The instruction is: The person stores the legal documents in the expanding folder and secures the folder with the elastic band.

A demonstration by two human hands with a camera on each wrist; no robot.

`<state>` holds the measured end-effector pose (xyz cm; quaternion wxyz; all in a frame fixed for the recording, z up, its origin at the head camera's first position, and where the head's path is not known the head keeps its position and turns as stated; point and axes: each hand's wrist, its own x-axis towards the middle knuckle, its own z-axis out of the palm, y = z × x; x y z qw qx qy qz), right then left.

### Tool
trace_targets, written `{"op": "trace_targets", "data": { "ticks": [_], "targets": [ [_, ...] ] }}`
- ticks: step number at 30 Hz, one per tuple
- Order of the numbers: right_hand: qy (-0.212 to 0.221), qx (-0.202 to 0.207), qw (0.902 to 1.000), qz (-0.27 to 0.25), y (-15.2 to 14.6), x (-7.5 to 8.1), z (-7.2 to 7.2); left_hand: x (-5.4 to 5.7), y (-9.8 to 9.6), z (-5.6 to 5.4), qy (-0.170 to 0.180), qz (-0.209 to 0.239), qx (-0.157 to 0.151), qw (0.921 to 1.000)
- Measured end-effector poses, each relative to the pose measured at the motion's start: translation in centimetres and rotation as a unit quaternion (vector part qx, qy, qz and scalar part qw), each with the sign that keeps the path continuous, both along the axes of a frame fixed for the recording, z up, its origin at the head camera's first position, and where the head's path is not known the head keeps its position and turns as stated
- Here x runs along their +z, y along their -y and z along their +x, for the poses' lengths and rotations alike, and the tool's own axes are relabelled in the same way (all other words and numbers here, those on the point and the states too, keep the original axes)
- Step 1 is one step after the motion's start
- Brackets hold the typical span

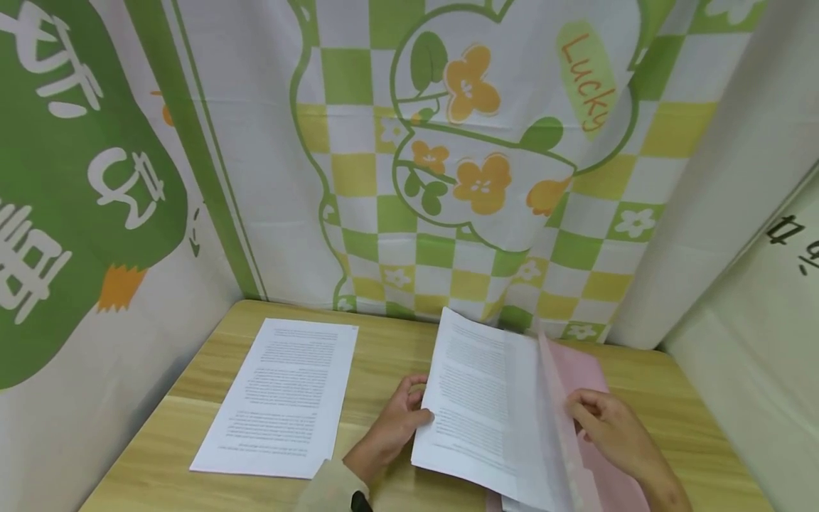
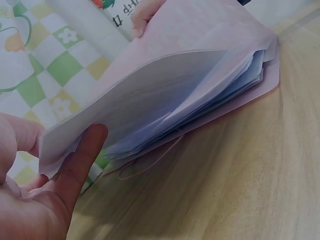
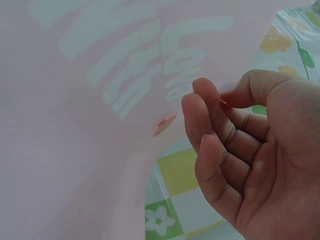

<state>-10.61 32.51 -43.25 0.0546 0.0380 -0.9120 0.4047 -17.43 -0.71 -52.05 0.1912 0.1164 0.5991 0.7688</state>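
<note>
My left hand point(image 1: 393, 427) pinches the left edge of printed white sheets point(image 1: 473, 398), thumb on top and fingers beneath. Those sheets stand partly out of a pink document folder point(image 1: 585, 366) on the right of the table. With thumb and fingertips my right hand point(image 1: 611, 430) pinches the edge of the folder's raised cover. The left wrist view shows more papers point(image 2: 235, 85) layered inside the folder and a thin pink cord point(image 2: 155, 162) hanging below. White lettering and a small round orange button point(image 3: 165, 125) mark the cover in the right wrist view.
Another printed white sheet point(image 1: 281, 398) lies flat on the left of the wooden table point(image 1: 377, 341). Behind the table hangs a green and yellow checked curtain point(image 1: 397, 213). More white cloth point(image 1: 755, 341) closes off the right side.
</note>
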Motion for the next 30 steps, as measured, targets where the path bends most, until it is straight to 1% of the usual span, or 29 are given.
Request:
{"op": "trace_targets", "data": {
  "ticks": [3,7,11,16,19,25,30],
  "targets": [
    [0.002,-0.001,1.0,0.003,0.0,0.0,-0.1,0.1,-0.4,0.2,0.0,-0.004,-0.003,1.0],
    [0.011,-0.005,0.9999,-0.001,0.1,0.1,-0.1,0.1,-0.7,0.6,0.005,-0.01,-0.015,0.9998],
    [0.021,-0.006,0.9997,-0.004,0.1,0.2,-0.1,0.0,-1.0,0.7,0.017,-0.008,-0.026,0.9995],
    [0.016,-0.007,0.9998,-0.006,0.2,0.3,-0.2,-0.2,-1.4,0.6,0.026,-0.001,-0.033,0.9991],
    [0.012,-0.007,0.9999,-0.007,0.2,0.3,-0.1,-0.3,-1.6,0.7,0.033,-0.002,-0.031,0.999],
    [-0.001,-0.007,1.0,-0.003,0.2,0.1,0.0,-0.5,-1.6,0.9,0.039,-0.025,-0.017,0.9988],
    [-0.009,-0.003,0.9999,-0.01,0.2,0.0,0.0,-0.4,-1.8,0.8,0.042,-0.028,-0.024,0.9984]
  ]
}}
